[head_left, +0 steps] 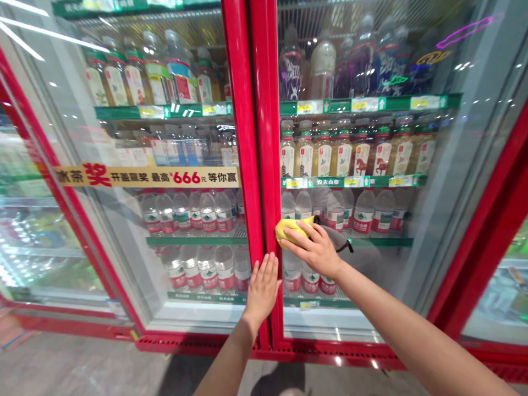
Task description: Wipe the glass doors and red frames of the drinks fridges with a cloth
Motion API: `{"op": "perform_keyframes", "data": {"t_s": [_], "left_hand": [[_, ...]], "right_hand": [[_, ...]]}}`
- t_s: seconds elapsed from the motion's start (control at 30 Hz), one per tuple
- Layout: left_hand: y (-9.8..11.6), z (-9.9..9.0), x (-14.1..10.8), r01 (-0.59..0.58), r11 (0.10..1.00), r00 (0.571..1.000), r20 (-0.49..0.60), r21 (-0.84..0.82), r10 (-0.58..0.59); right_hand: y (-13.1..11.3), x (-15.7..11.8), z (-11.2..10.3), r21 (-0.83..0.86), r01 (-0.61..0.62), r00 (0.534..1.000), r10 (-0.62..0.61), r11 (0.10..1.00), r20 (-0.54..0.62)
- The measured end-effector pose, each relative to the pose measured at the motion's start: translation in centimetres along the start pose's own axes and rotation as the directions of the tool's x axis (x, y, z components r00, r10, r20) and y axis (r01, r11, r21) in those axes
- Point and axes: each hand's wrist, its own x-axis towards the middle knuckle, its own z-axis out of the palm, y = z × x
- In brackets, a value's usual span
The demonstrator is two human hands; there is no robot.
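Note:
My right hand [315, 247] presses a yellow and grey cleaning cloth [291, 231] against the right glass door [383, 275] of a red drinks fridge, close to the door's inner edge. The cloth's grey part with a dark border sticks out past my fingers on the right. Lower and to the left, my left hand [263, 286] lies flat with fingers stretched out on the red door frame [270, 165] where the two doors meet. It holds nothing. Behind the glass, water bottles [365, 212] stand on the shelves, some hidden by my hands and the cloth.
The left glass door [198, 319] carries a yellow banner strip [165, 177]. Upper shelves hold tea bottles [342, 151] and dark drink bottles [291, 69]. Grey floor [136, 368] runs along the fridge's red base [193, 344]. Further fridges stand at both sides.

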Motion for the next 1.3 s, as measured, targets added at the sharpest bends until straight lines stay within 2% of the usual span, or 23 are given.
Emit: {"op": "perform_keyframes", "data": {"t_s": [0.07, 0.13, 0.2, 0.3, 0.43, 0.5, 0.57, 0.67, 0.77, 0.83, 0.9, 0.97, 1.0, 1.07, 1.17, 1.23, 1.3], "left_hand": [[0.1, 0.0, -0.1, 0.005, 1.000, 1.000, -0.020, 0.014, -0.005], [0.1, -0.1, -0.2, 0.014, 0.999, 1.000, -0.024, 0.028, -0.014], [0.3, -0.5, -0.6, 0.032, 0.999, 0.999, -0.014, 0.037, -0.032], [0.8, -1.4, -1.7, 0.072, 0.996, 0.997, 0.004, 0.058, -0.073], [1.3, -2.5, -3.3, 0.100, 0.991, 0.995, 0.003, 0.086, -0.101], [1.4, -3.0, -3.6, 0.112, 0.990, 0.994, -0.004, 0.090, -0.112], [1.3, -3.5, -3.4, 0.125, 0.987, 0.992, -0.008, 0.097, -0.125], [1.1, -4.2, -1.9, 0.142, 0.985, 0.990, -0.021, 0.102, -0.141], [0.8, -4.9, 0.3, 0.168, 0.980, 0.986, -0.042, 0.105, -0.164], [0.8, -5.3, 1.7, 0.195, 0.974, 0.980, -0.062, 0.111, -0.189], [0.9, -5.5, 2.6, 0.218, 0.969, 0.974, -0.081, 0.113, -0.210], [1.0, -5.7, 3.0, 0.231, 0.967, 0.971, -0.090, 0.106, -0.223], [1.1, -5.8, 3.0, 0.235, 0.967, 0.970, -0.092, 0.102, -0.226], [1.2, -6.1, 2.8, 0.231, 0.968, 0.971, -0.089, 0.094, -0.223], [1.2, -6.6, 2.7, 0.202, 0.976, 0.978, -0.073, 0.087, -0.196], [1.0, -7.0, 3.0, 0.191, 0.978, 0.980, -0.072, 0.087, -0.185], [0.9, -7.4, 3.6, 0.195, 0.977, 0.979, -0.081, 0.087, -0.188]], "right_hand": [[0.5, 2.5, 0.1, -0.018, -0.009, 0.999, 0.008, 1.000, -0.040], [0.5, 4.5, 0.7, -0.014, -0.002, 1.000, 0.002, 1.000, -0.016], [0.2, 5.1, 1.5, 0.010, -0.013, 1.000, 0.013, 1.000, 0.024], [-1.2, 3.0, 2.6, 0.060, -0.018, 0.998, 0.014, 0.998, 0.067], [-4.0, -2.4, 3.3, 0.135, 0.113, 0.986, -0.128, 0.984, 0.111], [-4.8, -4.1, 3.4, 0.145, 0.173, 0.975, -0.190, 0.974, 0.114], [-4.5, -4.1, 3.4, 0.139, 0.218, 0.966, -0.234, 0.966, 0.112], [-2.3, -0.9, 3.2, 0.107, 0.253, 0.962, -0.262, 0.962, 0.080], [0.5, 3.8, 2.6, 0.069, 0.198, 0.979, -0.201, 0.978, 0.028], [1.6, 6.1, 2.1, 0.056, 0.088, 0.996, -0.089, 0.995, 0.014], [1.5, 6.6, 1.9, 0.050, -0.062, 0.998, 0.062, 0.997, 0.005], [0.5, 5.0, 2.0, 0.055, -0.140, 0.990, 0.140, 0.989, 0.006], [-0.2, 3.6, 2.1, 0.061, -0.129, 0.992, 0.129, 0.990, 0.010], [-1.3, 0.5, 2.3, 0.077, 0.000, 0.999, -0.003, 0.997, 0.045], [-1.0, -2.4, 2.1, 0.085, 0.200, 0.976, -0.206, 0.976, 0.074], [0.7, -1.8, 1.5, 0.087, 0.295, 0.951, -0.302, 0.952, 0.075], [3.2, 0.8, 0.8, 0.081, 0.294, 0.953, -0.299, 0.952, 0.052]]}}
